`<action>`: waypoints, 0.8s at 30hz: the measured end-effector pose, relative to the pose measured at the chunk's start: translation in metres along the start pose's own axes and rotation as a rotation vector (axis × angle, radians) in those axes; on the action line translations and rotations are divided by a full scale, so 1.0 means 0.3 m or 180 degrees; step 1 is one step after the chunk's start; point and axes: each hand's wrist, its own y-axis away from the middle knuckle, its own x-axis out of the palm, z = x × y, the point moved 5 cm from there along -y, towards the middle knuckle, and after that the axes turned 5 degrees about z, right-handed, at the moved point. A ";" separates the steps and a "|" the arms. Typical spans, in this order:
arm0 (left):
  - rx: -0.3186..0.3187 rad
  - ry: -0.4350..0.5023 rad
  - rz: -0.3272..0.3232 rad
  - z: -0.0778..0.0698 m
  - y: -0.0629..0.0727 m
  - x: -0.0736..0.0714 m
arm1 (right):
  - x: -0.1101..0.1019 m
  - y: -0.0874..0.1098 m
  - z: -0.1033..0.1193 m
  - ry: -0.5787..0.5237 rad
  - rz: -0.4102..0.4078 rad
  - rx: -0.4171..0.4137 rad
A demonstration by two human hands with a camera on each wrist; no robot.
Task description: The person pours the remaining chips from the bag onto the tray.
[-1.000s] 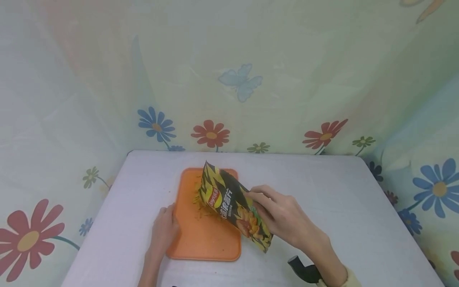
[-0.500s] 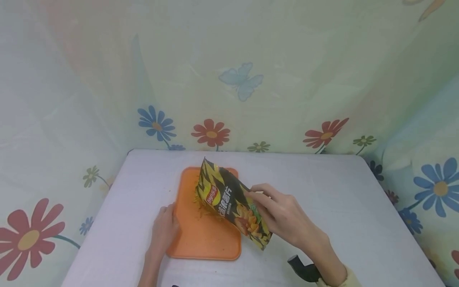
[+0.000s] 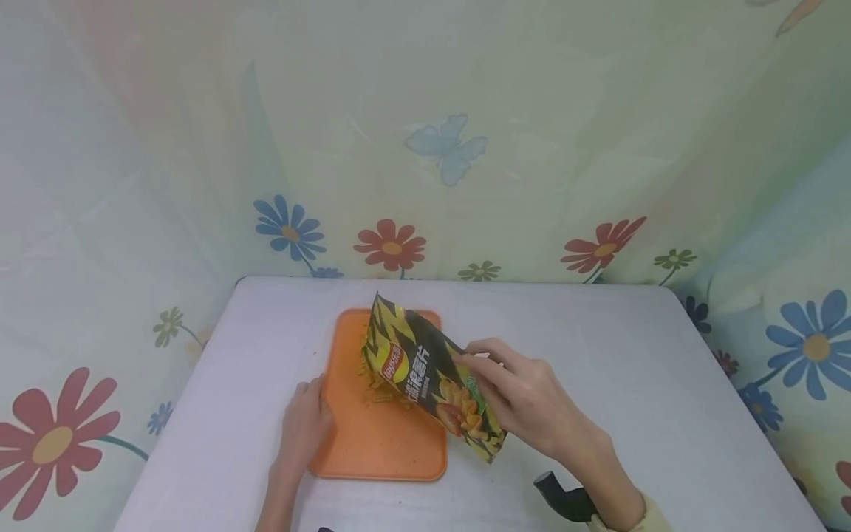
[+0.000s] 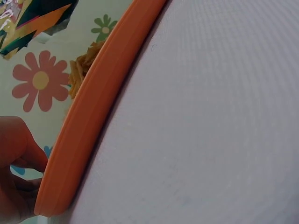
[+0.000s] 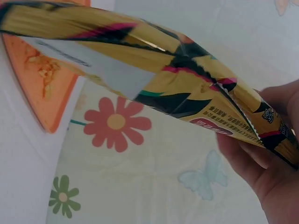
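A black and yellow chip bag (image 3: 432, 373) slants over the orange tray (image 3: 379, 451), its upper left end above the tray. My right hand (image 3: 525, 395) grips the bag by its right side, and the right wrist view shows fingers on both faces of the bag (image 5: 187, 84). Yellow-orange chip pieces (image 3: 375, 388) lie on the tray below the bag's end, partly hidden by it. At the tray's left edge, my left hand (image 3: 306, 425) holds the rim. The left wrist view shows a thumb and fingers at the tray's side wall (image 4: 88, 116), with chips behind.
The tray stands on a white-covered table (image 3: 598, 369). A black curved object (image 3: 561, 499) shows beside the right wrist. Behind the table hangs a flower-patterned curtain (image 3: 518, 185). Small crumbs dot the table left of the tray.
The bag's upper left end has shifted slightly to the left over the tray. Both hands keep their grips and nearly the same places.
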 end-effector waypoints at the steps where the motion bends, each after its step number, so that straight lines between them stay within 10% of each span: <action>1: 0.0003 -0.0002 -0.0010 -0.001 0.000 -0.001 | -0.003 0.000 -0.001 0.0001 -0.0025 0.0010; 24: 0.0010 0.0000 0.0014 0.000 0.000 -0.005 | -0.015 0.034 -0.026 -0.0114 -0.0247 0.0119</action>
